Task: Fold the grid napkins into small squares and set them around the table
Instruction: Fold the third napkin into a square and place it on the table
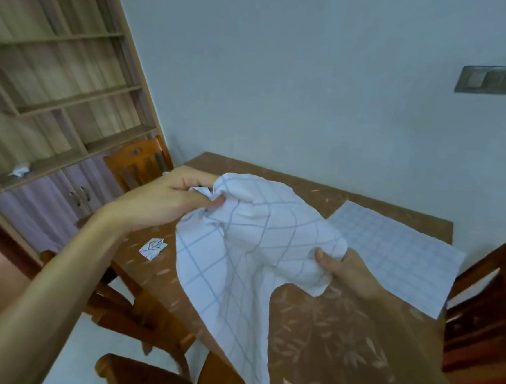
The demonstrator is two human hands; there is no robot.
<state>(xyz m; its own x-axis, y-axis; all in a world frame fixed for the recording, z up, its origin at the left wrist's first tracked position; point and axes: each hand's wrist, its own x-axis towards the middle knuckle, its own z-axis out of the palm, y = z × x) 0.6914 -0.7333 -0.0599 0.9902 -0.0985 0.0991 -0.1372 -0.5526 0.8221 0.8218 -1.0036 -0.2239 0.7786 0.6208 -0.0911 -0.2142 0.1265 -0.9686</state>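
Note:
A white napkin with a blue grid point(253, 252) hangs crumpled in the air above the brown leaf-patterned table point(340, 335). My left hand point(172, 197) pinches its upper left edge between thumb and fingers. My right hand point(345, 267) grips its right edge, the palm partly hidden under the cloth. The napkin's lower corner droops past the table's near edge. A second grid napkin point(398, 254) lies flat and unfolded at the table's far right. A small folded grid piece point(152, 247) lies on the table's left side.
Wooden chairs stand at the far left point(136, 161), near left point(132, 318) and right point(485, 301) of the table. A wooden shelf unit point(57, 85) with cupboards fills the left wall. A switch plate point(496, 79) is on the back wall.

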